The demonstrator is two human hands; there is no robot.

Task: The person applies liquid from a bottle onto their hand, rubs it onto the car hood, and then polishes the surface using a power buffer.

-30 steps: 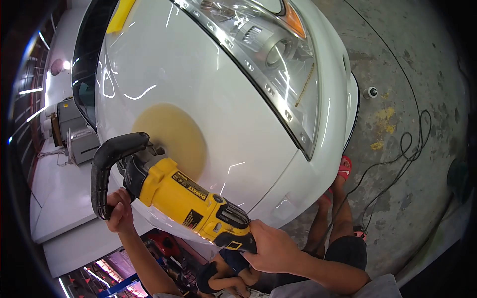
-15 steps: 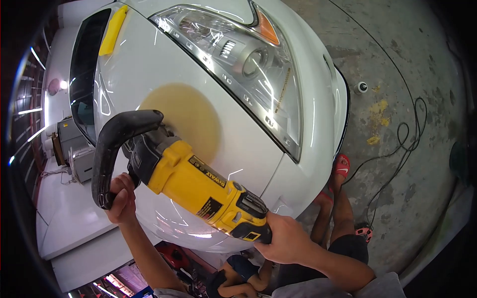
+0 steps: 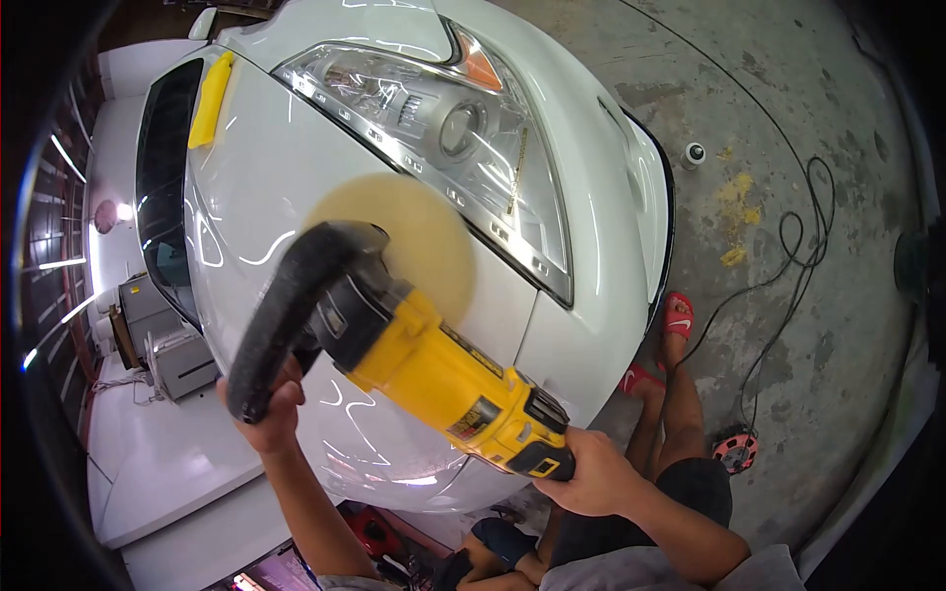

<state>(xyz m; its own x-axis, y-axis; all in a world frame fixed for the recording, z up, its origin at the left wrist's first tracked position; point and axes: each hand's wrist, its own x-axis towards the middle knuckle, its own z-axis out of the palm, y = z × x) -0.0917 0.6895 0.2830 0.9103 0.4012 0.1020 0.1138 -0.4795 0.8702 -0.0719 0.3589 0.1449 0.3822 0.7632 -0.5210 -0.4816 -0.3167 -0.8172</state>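
A yellow and black polisher [image 3: 439, 369] lies across the white car hood [image 3: 261, 187], its round yellow pad [image 3: 434, 241] blurred against the paint. My left hand [image 3: 274, 409] is wrapped round the black curved handle [image 3: 286, 305] at the tool's head. At the tool's rear end, my right hand [image 3: 593, 475] grips the body; some of its fingers are hidden. The pad's edge is close to the clear headlight [image 3: 458, 128]. Further up the hood rests a yellow cloth-like piece [image 3: 211, 98].
A black cord [image 3: 788, 241] trails over the concrete floor to an orange reel [image 3: 735, 451]. A white bottle [image 3: 694, 155] stands near the bumper, beside yellow crumbs [image 3: 737, 202]. Red sandals [image 3: 678, 315] show on feet below. Another person [image 3: 503, 552] sits low at the bottom. Grey boxes [image 3: 177, 350] are at left.
Both my hands have moved the polisher to the right across the hood, bringing its pad nearer the headlight. The whole view has shifted slightly.
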